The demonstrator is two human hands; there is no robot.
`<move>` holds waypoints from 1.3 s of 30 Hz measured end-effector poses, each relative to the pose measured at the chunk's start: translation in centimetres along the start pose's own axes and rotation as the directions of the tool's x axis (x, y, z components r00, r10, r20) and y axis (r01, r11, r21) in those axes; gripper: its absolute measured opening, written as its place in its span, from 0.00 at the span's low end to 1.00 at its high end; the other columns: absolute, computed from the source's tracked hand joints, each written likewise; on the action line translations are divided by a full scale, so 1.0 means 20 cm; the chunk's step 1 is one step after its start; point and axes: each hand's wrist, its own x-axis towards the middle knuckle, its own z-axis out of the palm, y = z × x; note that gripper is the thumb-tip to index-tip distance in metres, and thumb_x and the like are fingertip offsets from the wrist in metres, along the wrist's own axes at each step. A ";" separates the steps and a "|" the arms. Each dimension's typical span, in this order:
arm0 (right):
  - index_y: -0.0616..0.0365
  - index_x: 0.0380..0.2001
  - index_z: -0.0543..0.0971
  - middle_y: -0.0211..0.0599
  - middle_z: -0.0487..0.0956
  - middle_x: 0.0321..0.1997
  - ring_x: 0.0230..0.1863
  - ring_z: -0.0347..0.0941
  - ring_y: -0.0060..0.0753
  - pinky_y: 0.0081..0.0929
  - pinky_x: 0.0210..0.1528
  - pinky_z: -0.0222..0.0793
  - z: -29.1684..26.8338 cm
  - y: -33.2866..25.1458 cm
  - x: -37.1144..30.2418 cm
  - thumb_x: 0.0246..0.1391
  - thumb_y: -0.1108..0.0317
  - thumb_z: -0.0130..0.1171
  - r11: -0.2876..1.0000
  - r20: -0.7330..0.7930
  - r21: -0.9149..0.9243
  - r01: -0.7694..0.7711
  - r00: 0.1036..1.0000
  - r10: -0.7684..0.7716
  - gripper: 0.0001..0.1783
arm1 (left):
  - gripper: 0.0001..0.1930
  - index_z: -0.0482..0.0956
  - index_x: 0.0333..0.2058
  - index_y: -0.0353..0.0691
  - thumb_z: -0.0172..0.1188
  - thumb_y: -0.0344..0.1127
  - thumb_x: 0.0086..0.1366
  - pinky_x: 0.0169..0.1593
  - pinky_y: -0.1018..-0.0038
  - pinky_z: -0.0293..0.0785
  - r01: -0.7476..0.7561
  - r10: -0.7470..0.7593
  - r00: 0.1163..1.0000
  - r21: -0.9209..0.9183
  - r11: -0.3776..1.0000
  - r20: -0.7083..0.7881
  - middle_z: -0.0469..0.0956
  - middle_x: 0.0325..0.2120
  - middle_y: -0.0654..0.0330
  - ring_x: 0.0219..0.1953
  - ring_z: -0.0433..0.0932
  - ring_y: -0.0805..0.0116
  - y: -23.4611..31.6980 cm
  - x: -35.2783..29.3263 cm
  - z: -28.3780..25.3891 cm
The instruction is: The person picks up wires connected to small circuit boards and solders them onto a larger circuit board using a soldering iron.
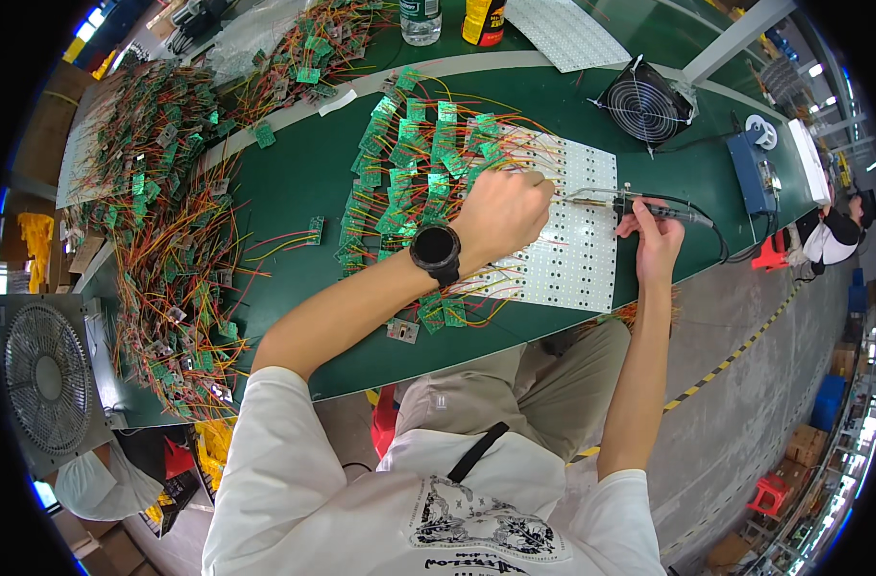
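Note:
My right hand (654, 240) grips a soldering iron (685, 213) with a thin metal guide along it, its tip pointing left toward my other hand. My left hand (507, 213), with a black watch (436, 252) at the wrist, is closed over the white panel (588, 264). Its fingertips are close to the iron's tip, and what they hold is hidden. Rows of metal-coloured dots and dark marks cover the panel. Several small green circuit boards (444, 144) with red and yellow wires lie in columns along the panel's left part.
A large heap of wired circuit boards (174, 192) covers the table's left side. A small black fan (642, 108) stands behind the panel, with a blue box (750, 173) and a white spool (761, 132) to its right. A bottle (420, 24) and a yellow can (483, 21) stand far back.

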 end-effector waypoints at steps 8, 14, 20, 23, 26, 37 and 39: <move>0.70 0.41 0.79 0.41 0.80 0.25 0.20 0.76 0.31 0.21 0.25 0.70 -0.03 0.02 0.01 0.59 0.72 0.61 0.990 -0.041 0.141 -0.001 0.999 0.007 0.11 | 0.06 0.80 0.28 0.37 0.58 0.33 0.59 0.30 0.59 0.76 -0.007 0.007 1.000 -0.012 1.000 -0.018 0.78 0.25 0.56 0.27 0.80 0.54 0.00 0.00 0.01; 0.70 0.41 0.78 0.41 0.80 0.25 0.20 0.76 0.30 0.21 0.24 0.69 -0.01 0.02 0.02 0.59 0.72 0.61 0.988 -0.053 0.155 -0.004 0.999 0.013 0.11 | 0.07 0.79 0.30 0.38 0.59 0.35 0.61 0.30 0.60 0.76 -0.001 0.001 1.000 0.006 1.000 -0.006 0.79 0.25 0.56 0.27 0.80 0.54 0.01 0.01 -0.04; 0.69 0.41 0.78 0.40 0.80 0.24 0.20 0.75 0.30 0.20 0.24 0.68 -0.02 0.03 0.02 0.58 0.72 0.62 0.983 -0.097 0.183 -0.017 0.995 0.036 0.11 | 0.18 0.77 0.38 0.40 0.60 0.50 0.64 0.34 0.63 0.78 -0.245 0.245 0.950 -0.022 0.969 0.193 0.73 0.38 0.55 0.36 0.80 0.56 0.01 0.04 -0.13; 0.69 0.41 0.78 0.40 0.80 0.24 0.20 0.75 0.29 0.20 0.24 0.68 -0.02 0.01 0.01 0.58 0.72 0.62 0.982 -0.107 0.190 -0.018 0.994 0.039 0.11 | 0.17 0.78 0.36 0.39 0.63 0.48 0.62 0.39 0.63 0.77 -0.318 0.349 0.899 -0.154 0.936 0.265 0.73 0.39 0.56 0.39 0.79 0.57 0.02 0.05 -0.17; 0.69 0.41 0.78 0.40 0.80 0.24 0.20 0.75 0.29 0.20 0.24 0.68 -0.01 0.01 0.01 0.58 0.73 0.62 0.982 -0.094 0.188 -0.017 0.995 0.035 0.11 | 0.14 0.77 0.30 0.39 0.66 0.44 0.58 0.40 0.61 0.75 -0.301 0.347 0.898 -0.198 0.933 0.270 0.75 0.35 0.58 0.40 0.78 0.57 0.01 0.04 -0.14; 0.69 0.41 0.78 0.40 0.80 0.23 0.19 0.75 0.29 0.20 0.23 0.66 -0.01 0.01 0.01 0.58 0.71 0.62 0.980 -0.098 0.199 -0.007 0.995 0.027 0.12 | 0.09 0.75 0.33 0.35 0.61 0.34 0.59 0.39 0.61 0.75 -0.321 0.307 0.927 0.033 0.946 0.217 0.76 0.31 0.53 0.34 0.79 0.52 0.00 0.03 -0.08; 0.69 0.41 0.78 0.40 0.80 0.23 0.19 0.75 0.29 0.21 0.23 0.66 -0.01 0.01 0.01 0.58 0.71 0.62 0.982 -0.085 0.191 -0.002 0.996 0.019 0.12 | 0.08 0.75 0.33 0.35 0.60 0.33 0.59 0.38 0.61 0.76 -0.286 0.274 0.947 0.051 0.957 0.166 0.76 0.31 0.53 0.34 0.79 0.53 0.00 0.03 -0.07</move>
